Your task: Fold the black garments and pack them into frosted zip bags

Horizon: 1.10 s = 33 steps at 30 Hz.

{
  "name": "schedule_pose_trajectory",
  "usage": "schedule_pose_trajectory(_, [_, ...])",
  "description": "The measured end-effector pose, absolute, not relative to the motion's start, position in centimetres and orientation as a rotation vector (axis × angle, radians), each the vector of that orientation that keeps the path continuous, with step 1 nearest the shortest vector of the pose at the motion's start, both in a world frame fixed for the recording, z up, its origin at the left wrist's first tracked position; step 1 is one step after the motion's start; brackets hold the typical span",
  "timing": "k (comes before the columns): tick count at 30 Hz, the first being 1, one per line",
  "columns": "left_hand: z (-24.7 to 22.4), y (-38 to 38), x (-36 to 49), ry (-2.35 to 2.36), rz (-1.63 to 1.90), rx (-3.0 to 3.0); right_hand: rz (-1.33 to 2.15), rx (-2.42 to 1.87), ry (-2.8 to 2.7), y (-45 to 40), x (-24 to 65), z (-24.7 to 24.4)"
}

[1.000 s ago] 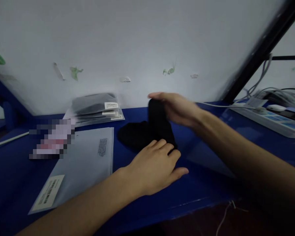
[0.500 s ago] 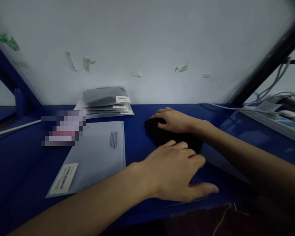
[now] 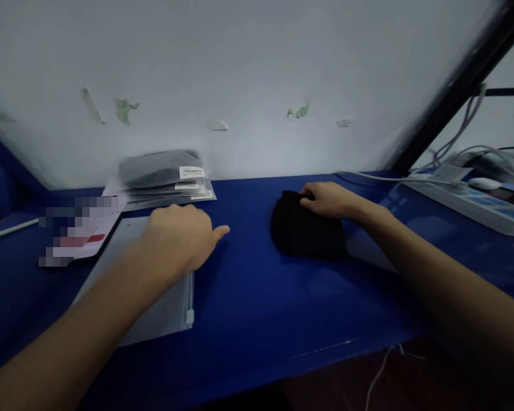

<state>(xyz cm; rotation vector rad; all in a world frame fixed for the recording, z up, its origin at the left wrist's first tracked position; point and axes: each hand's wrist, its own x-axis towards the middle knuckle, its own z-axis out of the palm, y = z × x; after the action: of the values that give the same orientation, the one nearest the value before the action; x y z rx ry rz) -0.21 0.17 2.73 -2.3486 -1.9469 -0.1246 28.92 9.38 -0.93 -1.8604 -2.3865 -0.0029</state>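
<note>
A folded black cloth item (image 3: 310, 234) lies on the blue table, right of centre. My right hand (image 3: 328, 200) pinches its upper edge between thumb and fingers. Over the frosted zip bags (image 3: 158, 311) on the left is my left hand (image 3: 182, 234), back up, thumb pointing right; its other fingers are hidden beneath, so whether they hold anything cannot be told. A white slider shows at the bags' lower right corner.
Behind the bags stands a pile of filled grey bags (image 3: 160, 174) with labels. A partly blurred phone-like object (image 3: 96, 237) lies at left. A power strip (image 3: 488, 205) with cables is at right, before a white wall (image 3: 257, 68).
My left hand has moved left and away from the black cloth to over the zip bags. The cloth looks more gathered under my right hand. The view has shifted slightly right.
</note>
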Motion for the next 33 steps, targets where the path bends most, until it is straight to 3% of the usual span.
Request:
schedule_pose_trajectory(4, [2.6,-0.6,0.7,-1.774,0.137,-2.477,0.099,-1.829,-2.404,8.6,28.6,-0.1])
schedule_pose_trajectory(13, [0.7,-0.5,0.8,-1.456,-0.237,-3.045,0.121,-1.755,-2.527,7.5,28.2,0.7])
schedule_pose_trajectory(33, [0.3,3.0,-0.8,-1.613,-0.436,-2.825,0.148,-1.566,-2.442,6.2,27.4,1.0])
